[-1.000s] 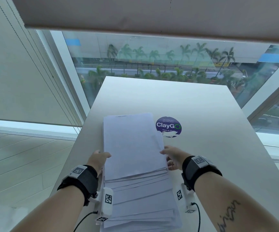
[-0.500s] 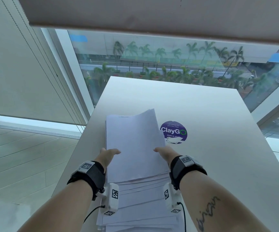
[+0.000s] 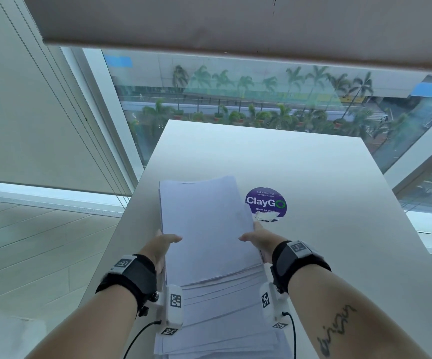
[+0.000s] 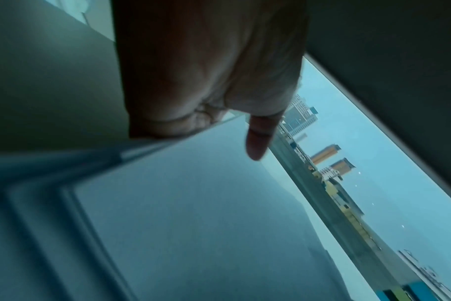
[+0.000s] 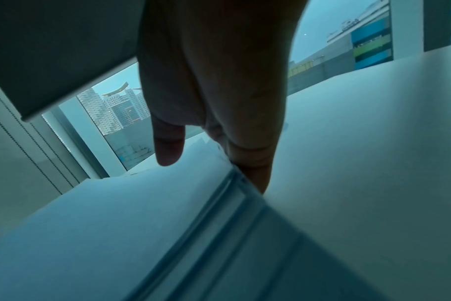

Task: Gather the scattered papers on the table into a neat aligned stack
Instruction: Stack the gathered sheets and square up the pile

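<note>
Squaring step, papers gathered but near edges fanned toward the wrists. Left hand and right hand each clasp a long side of the paper stack, thumbs on top, fingers underneath. Next: lift, tap edges flush on table. ClayGo sticker just beyond right fingers.

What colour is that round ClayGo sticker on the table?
The sticker is purple with white lettering and a green ring in the "O"; the head view shows it best.

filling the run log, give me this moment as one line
left hand: grips papers left edge | right hand: grips right edge | lower sheets fanned, not aligned | sticker beside papers on table
</note>
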{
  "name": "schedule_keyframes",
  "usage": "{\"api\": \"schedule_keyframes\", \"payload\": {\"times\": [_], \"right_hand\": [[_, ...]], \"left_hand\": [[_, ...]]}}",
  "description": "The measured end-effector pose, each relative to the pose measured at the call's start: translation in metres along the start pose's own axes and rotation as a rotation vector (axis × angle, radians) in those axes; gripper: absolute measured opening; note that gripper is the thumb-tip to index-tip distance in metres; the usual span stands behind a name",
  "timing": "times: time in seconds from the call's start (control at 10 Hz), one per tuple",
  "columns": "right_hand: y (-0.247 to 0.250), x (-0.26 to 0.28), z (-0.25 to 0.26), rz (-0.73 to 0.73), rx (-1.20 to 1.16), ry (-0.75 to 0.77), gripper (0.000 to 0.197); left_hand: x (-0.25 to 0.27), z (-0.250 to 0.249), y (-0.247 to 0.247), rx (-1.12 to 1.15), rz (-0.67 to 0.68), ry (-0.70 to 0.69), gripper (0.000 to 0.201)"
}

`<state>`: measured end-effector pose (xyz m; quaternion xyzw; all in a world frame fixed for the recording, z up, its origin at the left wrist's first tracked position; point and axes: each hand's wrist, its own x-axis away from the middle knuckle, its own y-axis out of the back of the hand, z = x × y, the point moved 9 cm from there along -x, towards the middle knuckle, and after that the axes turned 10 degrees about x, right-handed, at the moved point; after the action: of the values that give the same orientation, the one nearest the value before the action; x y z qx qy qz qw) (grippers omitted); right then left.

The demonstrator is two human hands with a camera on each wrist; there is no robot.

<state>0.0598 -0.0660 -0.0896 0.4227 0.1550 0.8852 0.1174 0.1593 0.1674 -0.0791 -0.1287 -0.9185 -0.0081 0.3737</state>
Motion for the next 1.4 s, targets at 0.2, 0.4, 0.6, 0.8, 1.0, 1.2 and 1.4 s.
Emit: {"api": "schedule_keyframes", "payload": {"times": [0.2, 0.4, 0.6, 0.8, 1.0, 1.2, 1.4], "right_hand": [[0.007, 0.011, -0.017, -0.118, -0.029, -0.1, 0.072], [-0.012, 0.021, -0.023, 0.019, 0.115, 0.001, 0.088], [-0.006, 0.028, -0.031, -0.12, -0.058, -0.035, 0.06], [0.003, 0.051, -0.01, -0.168, 0.454, 0.109, 0.033], [0.068, 0.106, 0.048, -0.519, 0.498, 0.338, 0.037], [0.082, 0.147, 0.086, -0.48, 0.743, 0.48, 0.054], [0.062, 0.172, 0.101, -0.42, 1.057, 0.553, 0.051]], "left_hand": [[0.001, 0.009, 0.018, -0.018, -0.151, -0.117, 0.038], [0.012, 0.008, -0.006, -0.281, 0.112, -0.059, 0.093], [0.026, 0.017, -0.003, -0.279, 0.025, -0.112, 0.09], [0.042, 0.009, -0.011, -0.257, -0.033, -0.224, 0.105], [0.049, 0.007, -0.006, -0.1, -0.037, -0.188, 0.11], [0.107, -0.074, -0.007, -0.486, -0.383, -0.732, 0.104], [0.179, -0.11, -0.099, -1.188, -0.186, -1.475, 0.085]]}}
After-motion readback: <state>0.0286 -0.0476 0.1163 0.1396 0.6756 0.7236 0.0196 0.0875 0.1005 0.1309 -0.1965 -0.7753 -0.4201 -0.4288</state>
